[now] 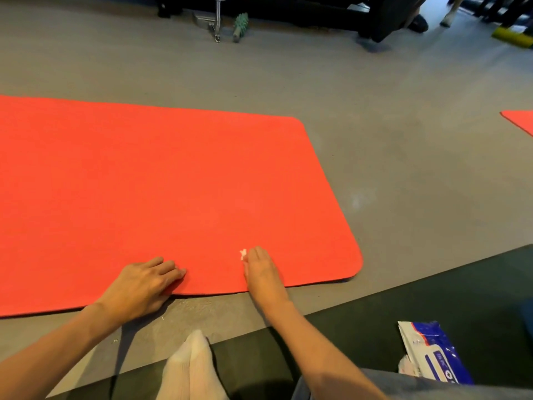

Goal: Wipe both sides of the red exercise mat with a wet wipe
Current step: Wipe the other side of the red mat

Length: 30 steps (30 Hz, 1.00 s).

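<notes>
The right hand [261, 268] lies palm-down on the red exercise mat [161, 192], near its front edge, with the fingers together and pressed flat. A small white scrap of wet wipe [243, 254] protrudes from under the fingertips on the thumb side; the hand presses the wipe against the mat surface. Most of the wipe is hidden beneath the hand.

The left hand [142, 285] rests at the front edge of the mat, to the left of the right hand and apart from it. Its fingers are spread loosely on top of the mat and hold nothing; the heel of the hand overhangs the grey floor [403, 140]. Whether the thumb is hooked under the mat edge cannot be determined.

The mat lies flat on the grey floor, its right end with rounded corners in view and its left end cut off by the frame.

Surrounding items:
- A foot in a white sock [190, 368] stands on a dark green mat [432, 298] below the hands.
- A blue-and-white wet wipe pack [432, 352] lies on the dark green mat, to the right of the right forearm.
- The corner of a second red mat [519, 121] shows at the right frame edge.
- A green spiked roller [240, 26] and a metal handle [217, 21] lie on the floor beyond the mat, well apart from it.
</notes>
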Each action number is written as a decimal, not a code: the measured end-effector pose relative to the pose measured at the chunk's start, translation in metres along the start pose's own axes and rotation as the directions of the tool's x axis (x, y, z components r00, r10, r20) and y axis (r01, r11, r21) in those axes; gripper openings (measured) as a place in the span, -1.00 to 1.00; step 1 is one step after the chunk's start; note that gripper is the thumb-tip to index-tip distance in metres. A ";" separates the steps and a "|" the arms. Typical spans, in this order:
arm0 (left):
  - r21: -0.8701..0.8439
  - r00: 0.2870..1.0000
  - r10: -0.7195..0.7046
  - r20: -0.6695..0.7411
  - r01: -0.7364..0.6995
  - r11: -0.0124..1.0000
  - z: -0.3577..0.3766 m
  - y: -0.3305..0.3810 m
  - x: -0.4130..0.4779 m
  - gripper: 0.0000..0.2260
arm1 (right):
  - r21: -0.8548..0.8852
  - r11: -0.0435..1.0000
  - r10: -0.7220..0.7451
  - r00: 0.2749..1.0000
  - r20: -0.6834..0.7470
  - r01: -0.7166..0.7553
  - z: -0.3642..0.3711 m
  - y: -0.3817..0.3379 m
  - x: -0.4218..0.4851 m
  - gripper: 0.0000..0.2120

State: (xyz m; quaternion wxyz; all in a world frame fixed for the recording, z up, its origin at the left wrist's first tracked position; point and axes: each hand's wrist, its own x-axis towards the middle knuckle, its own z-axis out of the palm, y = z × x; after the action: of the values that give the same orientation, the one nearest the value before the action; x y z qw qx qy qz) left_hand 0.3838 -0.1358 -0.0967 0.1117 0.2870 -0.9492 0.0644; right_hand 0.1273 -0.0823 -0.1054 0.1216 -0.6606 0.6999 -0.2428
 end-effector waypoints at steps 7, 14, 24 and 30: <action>-0.048 1.000 0.013 -0.021 -0.014 0.999 -0.002 -0.004 0.000 -0.64 | 0.050 0.828 0.557 0.812 -0.173 -0.558 -0.080 0.123 0.034 -0.81; -0.061 0.998 0.045 0.041 -0.043 0.997 -0.004 -0.009 0.005 -0.65 | 0.030 0.916 0.399 0.900 -0.174 -0.400 -0.027 0.064 0.062 -0.90; -0.123 0.985 0.157 0.066 -0.148 0.981 -0.023 -0.009 0.019 -0.77 | -0.263 0.954 0.120 0.987 -0.105 -0.143 -0.045 0.098 0.049 -0.91; -0.204 0.966 0.195 0.169 -0.159 0.966 -0.011 0.013 0.024 -0.72 | 0.026 0.857 0.501 0.821 -0.274 -0.514 -0.042 0.099 0.056 -0.83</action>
State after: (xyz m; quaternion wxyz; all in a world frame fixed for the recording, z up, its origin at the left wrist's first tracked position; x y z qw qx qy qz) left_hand 0.3591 -0.1362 -0.0809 0.0423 0.1936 -0.9792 -0.0433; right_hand 0.0154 -0.1291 -0.1103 0.0688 -0.4137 0.8659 -0.2725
